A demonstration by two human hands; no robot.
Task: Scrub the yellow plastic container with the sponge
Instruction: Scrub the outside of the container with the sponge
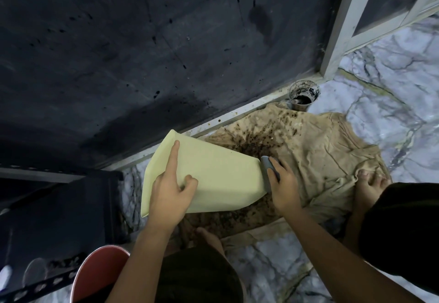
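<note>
A pale yellow plastic container (213,174) lies tilted on its side above a stained cloth, its wide rim to the left and its narrow base to the right. My left hand (169,193) grips its near side, index finger stretched along the wall. My right hand (283,184) is shut on a grey sponge (269,168), which presses against the container's base end.
A beige cloth (320,150) with dark brown spatter covers the marble floor (389,93). A dirty clear cup (303,95) stands by the dark wall (142,53). A red bucket rim (95,272) sits lower left beside a black metal rack (47,207). My bare feet rest on the cloth.
</note>
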